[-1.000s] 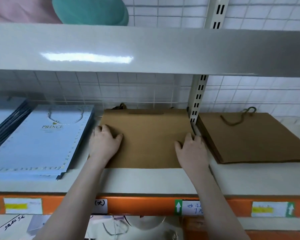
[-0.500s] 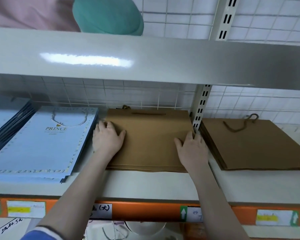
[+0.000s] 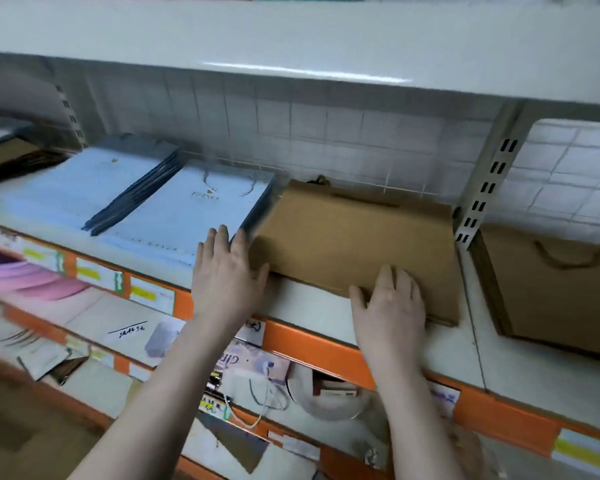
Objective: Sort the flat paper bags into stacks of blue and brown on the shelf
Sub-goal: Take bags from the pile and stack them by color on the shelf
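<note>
A stack of flat brown paper bags lies in the middle of the white shelf. My left hand lies flat with straight fingers at the stack's front left corner, beside the blue bags. At the stack's front edge my right hand rests flat, fingers straight. A stack of light blue bags with a gold logo sits just left of the brown stack. Further left, a second blue stack lies behind it.
Another brown bag stack with a cord handle lies right of the slotted upright post. An upper shelf board hangs overhead. Below the orange shelf rail sit mixed packages and bags.
The view has swung left and tilted. Both my hands have slid back from the top of the brown stack to its front edge and corner.
</note>
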A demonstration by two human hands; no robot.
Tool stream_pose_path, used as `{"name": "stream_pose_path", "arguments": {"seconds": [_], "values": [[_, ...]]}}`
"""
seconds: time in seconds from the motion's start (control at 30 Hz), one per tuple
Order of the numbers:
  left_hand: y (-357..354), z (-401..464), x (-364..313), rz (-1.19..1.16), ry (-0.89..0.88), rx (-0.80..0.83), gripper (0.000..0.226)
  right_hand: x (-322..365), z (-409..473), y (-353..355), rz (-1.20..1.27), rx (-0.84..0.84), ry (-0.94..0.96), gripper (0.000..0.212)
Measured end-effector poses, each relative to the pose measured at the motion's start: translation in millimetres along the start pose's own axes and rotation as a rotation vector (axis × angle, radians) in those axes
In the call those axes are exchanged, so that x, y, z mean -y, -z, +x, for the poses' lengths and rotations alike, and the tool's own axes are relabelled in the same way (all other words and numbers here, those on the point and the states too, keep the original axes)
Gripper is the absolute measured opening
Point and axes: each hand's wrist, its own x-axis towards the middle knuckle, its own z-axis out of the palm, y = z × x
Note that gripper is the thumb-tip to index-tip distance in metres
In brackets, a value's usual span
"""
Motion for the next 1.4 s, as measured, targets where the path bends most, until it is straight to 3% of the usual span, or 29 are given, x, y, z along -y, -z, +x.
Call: {"name": "stream_pose_path", "arguments": {"seconds": [0.13, 0.4, 0.7, 0.93, 1.23, 1.4], "values": [[18, -18, 44, 0.065, 0.082, -0.011, 0.063, 39, -14, -16, 0.056, 0.026, 0.096, 0.056], [51, -31, 149, 0.006, 0.185, -0.184, 0.061, 141, -46, -39, 0.096, -0.01, 0.307, 0.053], [106, -32, 345, 0.003, 0.267, -0.266, 0.054, 324, -99, -95, 0.123, 0.083, 0.438, 0.059], [142, -21, 466, 0.042, 0.335, -0.25, 0.057, 451, -136, -130, 0.179, 0.09, 0.5, 0.045], [145, 35, 566, 0.024, 0.429, -0.288, 0.055, 567, -113, -173, 0.121, 0.125, 0.578, 0.057], [139, 95, 629, 0.085, 0.42, -0.289, 0.053, 633, -75, -214, 0.106, 0.132, 0.573, 0.052]]}}
